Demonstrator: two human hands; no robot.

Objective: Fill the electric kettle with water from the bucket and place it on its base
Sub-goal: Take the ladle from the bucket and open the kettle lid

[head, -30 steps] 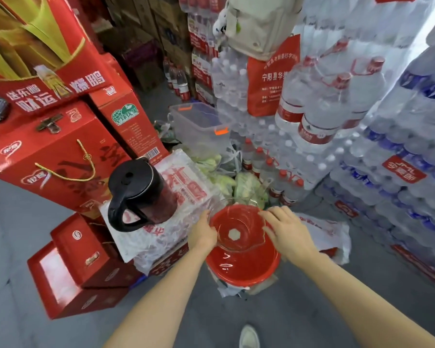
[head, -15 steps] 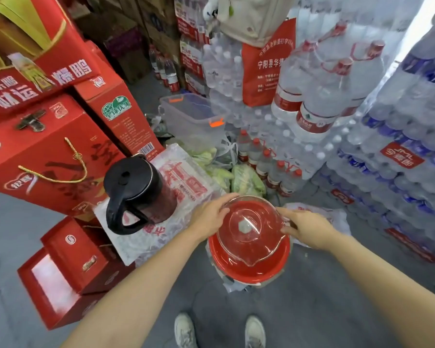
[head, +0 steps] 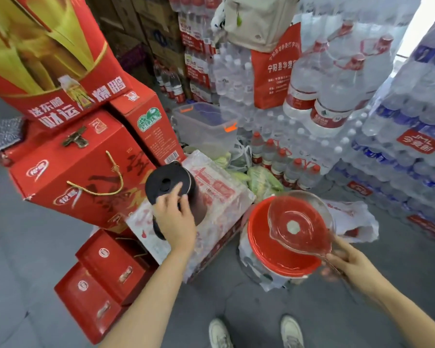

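The black electric kettle (head: 170, 178) stands with its lid down on a plastic-wrapped pack (head: 219, 194) at centre left. My left hand (head: 175, 218) lies on top of it, fingers spread on the lid and covering the handle. The red bucket (head: 258, 249) sits on the floor to the right, with water in it. My right hand (head: 349, 266) grips the handle of a clear plastic scoop (head: 299, 222), held tilted over the bucket's far side. The kettle's base is hidden from view.
Red gift boxes (head: 81, 172) are stacked at left, with smaller red cases (head: 103, 277) on the floor. Shrink-wrapped water bottle packs (head: 399, 146) rise at right and behind. A clear storage bin (head: 206, 126) and bagged greens (head: 261, 182) lie beyond. My shoes (head: 219, 332) stand on grey floor.
My left hand left the scoop and moved left onto the kettle's lid. My right hand alone now holds the scoop, shifted to the bucket's right side.
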